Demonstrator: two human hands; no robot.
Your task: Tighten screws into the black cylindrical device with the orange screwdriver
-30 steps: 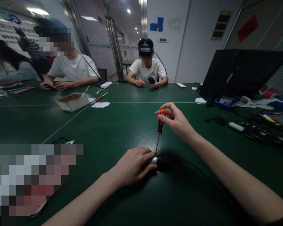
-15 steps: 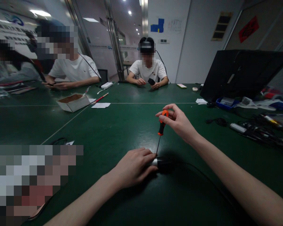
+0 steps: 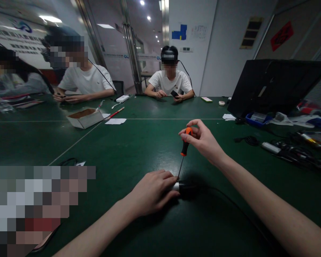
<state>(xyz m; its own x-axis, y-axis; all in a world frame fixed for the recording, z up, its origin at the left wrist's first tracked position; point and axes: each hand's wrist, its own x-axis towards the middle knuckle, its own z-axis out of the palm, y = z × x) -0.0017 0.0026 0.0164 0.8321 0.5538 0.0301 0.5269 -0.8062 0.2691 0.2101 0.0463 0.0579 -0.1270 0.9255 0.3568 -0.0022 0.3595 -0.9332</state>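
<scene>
The right hand (image 3: 204, 142) pinches a near-upright screwdriver (image 3: 185, 142), tip on the dark device (image 3: 187, 186) gripped by the left hand (image 3: 152, 191).

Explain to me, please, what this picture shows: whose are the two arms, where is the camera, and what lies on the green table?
There is no machine here. Both arms belong to one person, and the camera sits on that person's head, looking forward and down, so you see roughly what they see. The left hand is closed over a small dark device lying on the green table. The right hand pinches the top of a screwdriver with an orange and black handle. Its thin shaft points down to the device, beside the left fingertips. Further off lie an open cardboard box, a black laptop and a bundle of cables. Other people sit across the table.
</scene>
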